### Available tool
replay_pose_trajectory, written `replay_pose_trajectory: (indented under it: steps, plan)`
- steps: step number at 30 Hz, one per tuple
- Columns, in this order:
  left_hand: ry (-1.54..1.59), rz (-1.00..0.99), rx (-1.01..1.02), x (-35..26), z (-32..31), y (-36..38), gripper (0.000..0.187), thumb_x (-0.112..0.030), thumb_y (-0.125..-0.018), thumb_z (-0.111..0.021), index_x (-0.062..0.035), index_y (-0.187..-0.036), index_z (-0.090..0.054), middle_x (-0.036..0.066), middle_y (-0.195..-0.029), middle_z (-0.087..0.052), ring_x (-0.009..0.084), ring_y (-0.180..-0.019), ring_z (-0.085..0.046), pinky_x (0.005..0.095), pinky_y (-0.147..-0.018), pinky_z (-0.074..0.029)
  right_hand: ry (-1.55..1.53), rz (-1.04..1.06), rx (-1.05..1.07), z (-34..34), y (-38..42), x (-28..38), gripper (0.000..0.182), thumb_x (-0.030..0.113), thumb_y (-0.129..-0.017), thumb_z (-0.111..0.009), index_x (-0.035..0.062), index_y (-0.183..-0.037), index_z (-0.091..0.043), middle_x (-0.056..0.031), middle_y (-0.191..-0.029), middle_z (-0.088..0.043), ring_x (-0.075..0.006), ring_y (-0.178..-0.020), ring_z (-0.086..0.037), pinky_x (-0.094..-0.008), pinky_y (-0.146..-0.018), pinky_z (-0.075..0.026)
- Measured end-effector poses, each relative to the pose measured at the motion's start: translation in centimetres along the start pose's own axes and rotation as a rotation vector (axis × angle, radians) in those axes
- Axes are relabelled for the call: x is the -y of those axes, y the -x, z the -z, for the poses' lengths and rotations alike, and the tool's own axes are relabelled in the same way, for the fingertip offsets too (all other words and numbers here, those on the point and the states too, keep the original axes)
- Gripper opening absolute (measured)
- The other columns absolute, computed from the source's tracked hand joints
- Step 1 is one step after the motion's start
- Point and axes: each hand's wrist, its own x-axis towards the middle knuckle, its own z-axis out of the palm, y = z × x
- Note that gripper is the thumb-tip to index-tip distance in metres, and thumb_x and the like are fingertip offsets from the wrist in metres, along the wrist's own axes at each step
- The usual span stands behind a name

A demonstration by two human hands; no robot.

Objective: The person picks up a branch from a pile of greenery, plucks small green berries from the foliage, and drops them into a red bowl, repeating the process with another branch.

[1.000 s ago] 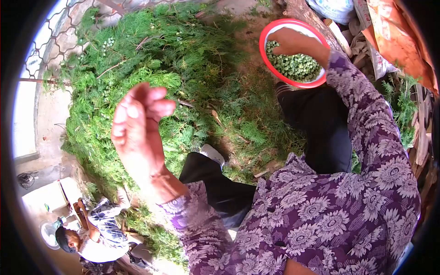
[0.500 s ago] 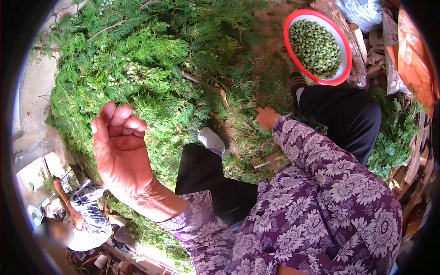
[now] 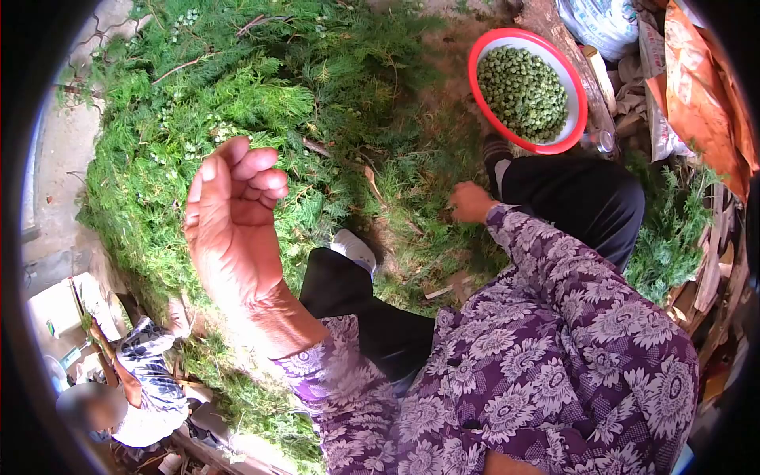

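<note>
My left hand (image 3: pixel 241 226) is raised close to the camera, palm turned up and fingers loosely curled. The palm shows bare, with nothing seen in it. Beneath and behind it spreads a large heap of green conifer branches (image 3: pixel 269 99) carrying pale round cones in places. Farther right, my right hand (image 3: pixel 473 203) is low over the scattered sprigs beside my knee. Its fingers are curled in, and whatever they may hold is hidden. A red-rimmed white basin (image 3: pixel 582 103) full of small green cones (image 3: pixel 522 93) stands beyond that hand.
At lower left another person (image 3: pixel 146 388) sits by more greenery. Behind the basin lie a log (image 3: pixel 554 36), a white sack (image 3: pixel 602 28) and an orange sack (image 3: pixel 701 95). Split wood (image 3: pixel 710 269) is piled at the right edge. My legs in black trousers (image 3: pixel 578 194) flank the ground between.
My left hand has moved up and to the right in view. The right hand has shifted slightly right, its fingers drawn in more. The basin appears farther left as the view moves.
</note>
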Motion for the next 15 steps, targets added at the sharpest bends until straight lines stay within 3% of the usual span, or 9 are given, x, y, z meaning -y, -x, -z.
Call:
replay_pose_trajectory:
  steps: [2, 5, 6, 7, 9, 10, 11, 13, 15]
  plan:
    - [-0.005, -0.008, 0.004, 0.2, -0.2, -0.4, 0.026, -0.020, -0.086, -0.055, 0.0046, -0.095, -0.059, 0.016, -0.081, -0.064, 0.0199, -0.064, -0.060, 0.0297, -0.061, -0.050, -0.192, 0.061, 0.071, 0.7, -1.4, 3.0, 0.022, 0.010, -0.068, -0.058, 0.0029, -0.088, -0.066, -0.0197, -0.114, -0.051, -0.0338, -0.107, -0.048, -0.0401, -0.087, -0.043]
    - [-0.023, -0.027, -0.014, 0.3, -0.6, -0.7, 0.024, -0.018, -0.086, -0.056, 0.0041, -0.095, -0.060, 0.015, -0.084, -0.064, 0.0195, -0.064, -0.060, 0.0302, -0.060, -0.051, -0.269, 0.121, 0.002, -2.0, -3.6, 5.3, 0.024, 0.012, -0.070, -0.059, 0.0021, -0.092, -0.065, -0.0185, -0.112, -0.051, -0.0328, -0.100, -0.050, -0.0415, -0.087, -0.042]
    - [-0.029, -0.018, -0.017, 0.2, -0.6, -0.7, 0.024, -0.018, -0.086, -0.056, 0.0042, -0.095, -0.060, 0.015, -0.085, -0.064, 0.0193, -0.064, -0.060, 0.0300, -0.060, -0.051, -0.187, 0.265, -0.159, -6.0, -5.3, 4.3, 0.024, 0.012, -0.072, -0.059, -0.0001, -0.091, -0.064, -0.0177, -0.097, -0.055, -0.0332, -0.082, -0.053, -0.0446, -0.079, -0.044]
    - [-0.035, -0.007, -0.021, 0.2, -0.6, -0.7, 0.024, -0.018, -0.086, -0.056, 0.0042, -0.096, -0.059, 0.015, -0.086, -0.064, 0.0191, -0.064, -0.060, 0.0299, -0.060, -0.050, -0.189, 0.273, -0.149, -6.2, -5.8, 4.5, 0.024, 0.012, -0.072, -0.059, -0.0001, -0.091, -0.064, -0.0177, -0.097, -0.055, -0.0332, -0.082, -0.053, -0.0446, -0.079, -0.044]
    - [-0.060, -0.003, -0.053, 0.1, -0.7, -0.8, 0.025, -0.018, -0.086, -0.056, 0.0047, -0.096, -0.059, 0.015, -0.083, -0.064, 0.0182, -0.064, -0.060, 0.0291, -0.060, -0.050, -0.203, 0.004, 0.249, -4.9, -6.3, 5.6, 0.021, 0.010, -0.073, -0.057, -0.0016, -0.089, -0.062, -0.0157, -0.085, -0.057, -0.0317, -0.069, -0.052, -0.0463, -0.069, -0.043]
    - [-0.069, -0.013, -0.022, 0.2, -0.6, -0.9, 0.026, -0.018, -0.086, -0.055, 0.0048, -0.097, -0.059, 0.015, -0.082, -0.064, 0.0177, -0.063, -0.060, 0.0286, -0.060, -0.050, -0.110, 0.022, 0.404, -3.3, -6.3, 5.8, 0.014, 0.010, -0.073, -0.056, -0.0029, -0.078, -0.060, -0.0162, -0.068, -0.054, -0.0307, -0.059, -0.048, -0.0461, -0.060, -0.040]
    - [-0.075, -0.025, 0.011, 0.2, -0.6, -1.1, 0.026, -0.019, -0.087, -0.055, 0.0049, -0.097, -0.059, 0.015, -0.080, -0.064, 0.0172, -0.063, -0.060, 0.0281, -0.060, -0.050, -0.106, 0.024, 0.409, -3.2, -6.6, 5.3, 0.014, 0.010, -0.073, -0.056, -0.0029, -0.078, -0.060, -0.0162, -0.068, -0.054, -0.0307, -0.059, -0.048, -0.0461, -0.060, -0.040]
    - [-0.069, -0.023, 0.011, 0.2, -1.1, -1.2, 0.026, -0.019, -0.087, -0.055, 0.0050, -0.096, -0.059, 0.015, -0.077, -0.065, 0.0158, -0.061, -0.060, 0.0265, -0.059, -0.049, -0.091, 0.151, 0.320, -2.6, -6.8, 3.8, 0.017, 0.014, -0.072, -0.058, -0.0016, -0.064, -0.056, -0.0185, -0.061, -0.050, -0.0320, -0.053, -0.044, -0.0460, -0.056, -0.037]
    - [-0.095, -0.012, -0.005, 0.7, -1.6, -1.1, 0.025, -0.018, -0.087, -0.056, 0.0048, -0.095, -0.060, 0.014, -0.077, -0.065, 0.0149, -0.060, -0.060, 0.0256, -0.058, -0.049, -0.165, 0.099, 0.352, 1.0, -6.1, 3.4, 0.028, 0.021, -0.070, -0.060, -0.0011, -0.055, -0.050, -0.0199, -0.057, -0.048, -0.0319, -0.053, -0.046, -0.0463, -0.053, -0.035]
